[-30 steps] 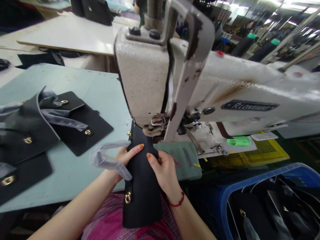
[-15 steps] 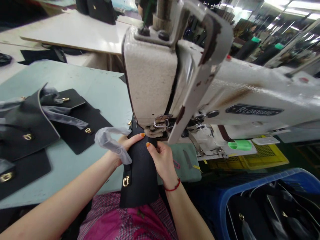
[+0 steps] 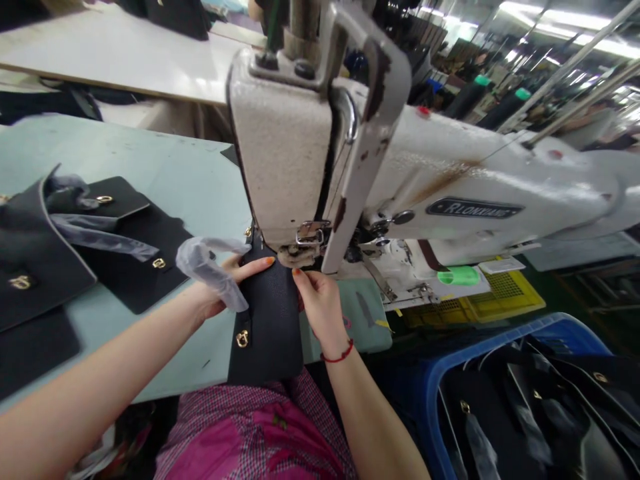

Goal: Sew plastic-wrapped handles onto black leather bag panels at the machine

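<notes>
While the left hand (image 3: pixel 235 272) grips the panel (image 3: pixel 273 307)'s left edge, with table (image 3: pixel 200 350) room beside, the right hand (image 3: pixel 323 303) pinches its right.

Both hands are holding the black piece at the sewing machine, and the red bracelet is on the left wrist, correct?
Not quite: the head view shows the red bracelet on the wrist of the right hand, not the left hand. Both do hold the black piece at the sewing machine.
</notes>
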`<state>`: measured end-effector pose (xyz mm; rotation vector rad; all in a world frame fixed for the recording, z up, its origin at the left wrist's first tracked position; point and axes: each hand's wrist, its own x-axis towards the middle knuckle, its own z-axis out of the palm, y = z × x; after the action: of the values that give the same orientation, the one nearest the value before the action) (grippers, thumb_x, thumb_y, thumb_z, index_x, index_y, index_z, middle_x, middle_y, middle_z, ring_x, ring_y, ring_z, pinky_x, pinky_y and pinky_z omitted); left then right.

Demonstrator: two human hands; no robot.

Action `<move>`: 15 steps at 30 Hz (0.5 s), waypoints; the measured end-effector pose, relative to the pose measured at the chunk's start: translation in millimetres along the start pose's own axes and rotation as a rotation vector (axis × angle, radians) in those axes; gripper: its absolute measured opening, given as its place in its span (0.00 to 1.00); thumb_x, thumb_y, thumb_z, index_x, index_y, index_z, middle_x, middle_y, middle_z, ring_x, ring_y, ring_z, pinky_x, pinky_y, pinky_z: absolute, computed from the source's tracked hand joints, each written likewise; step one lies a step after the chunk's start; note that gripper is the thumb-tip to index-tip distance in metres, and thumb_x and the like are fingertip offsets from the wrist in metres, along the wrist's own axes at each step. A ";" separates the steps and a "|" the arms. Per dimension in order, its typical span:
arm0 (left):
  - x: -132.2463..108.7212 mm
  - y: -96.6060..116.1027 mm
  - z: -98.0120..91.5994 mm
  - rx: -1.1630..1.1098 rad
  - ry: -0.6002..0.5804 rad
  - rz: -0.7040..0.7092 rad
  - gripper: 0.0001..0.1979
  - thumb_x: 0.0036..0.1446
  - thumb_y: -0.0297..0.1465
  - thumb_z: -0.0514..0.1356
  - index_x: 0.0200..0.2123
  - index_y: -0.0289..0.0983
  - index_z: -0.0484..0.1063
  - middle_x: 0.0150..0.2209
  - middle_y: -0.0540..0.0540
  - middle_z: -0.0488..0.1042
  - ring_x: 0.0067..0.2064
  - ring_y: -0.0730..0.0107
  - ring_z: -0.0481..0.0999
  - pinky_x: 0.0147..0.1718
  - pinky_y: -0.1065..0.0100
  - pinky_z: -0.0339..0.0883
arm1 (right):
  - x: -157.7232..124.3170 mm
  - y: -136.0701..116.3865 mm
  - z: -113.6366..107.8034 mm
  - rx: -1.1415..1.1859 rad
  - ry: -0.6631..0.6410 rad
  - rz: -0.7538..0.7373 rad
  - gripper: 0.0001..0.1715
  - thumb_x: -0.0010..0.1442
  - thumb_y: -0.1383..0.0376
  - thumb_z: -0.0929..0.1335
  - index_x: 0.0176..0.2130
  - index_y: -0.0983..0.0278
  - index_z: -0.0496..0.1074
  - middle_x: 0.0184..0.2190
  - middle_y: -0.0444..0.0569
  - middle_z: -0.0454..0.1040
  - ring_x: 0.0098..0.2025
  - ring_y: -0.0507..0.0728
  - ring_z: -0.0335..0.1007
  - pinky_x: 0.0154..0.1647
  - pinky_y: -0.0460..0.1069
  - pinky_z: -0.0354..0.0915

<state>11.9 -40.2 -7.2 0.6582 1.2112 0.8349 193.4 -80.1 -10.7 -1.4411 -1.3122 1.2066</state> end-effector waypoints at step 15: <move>3.4 8.2 9.9 -0.015 -0.065 -0.062 0.29 0.38 0.36 0.75 0.45 0.33 0.74 0.36 0.41 0.82 0.36 0.53 0.82 0.37 0.57 0.78 | 1.6 1.4 3.6 0.173 0.026 0.110 0.22 0.59 0.54 0.64 0.21 0.64 0.64 0.17 0.42 0.63 0.18 0.50 0.62 0.18 0.43 0.56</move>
<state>20.3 -32.9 0.0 0.6274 1.1601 0.7647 190.1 -78.8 -13.0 -1.4134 -1.0951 1.3345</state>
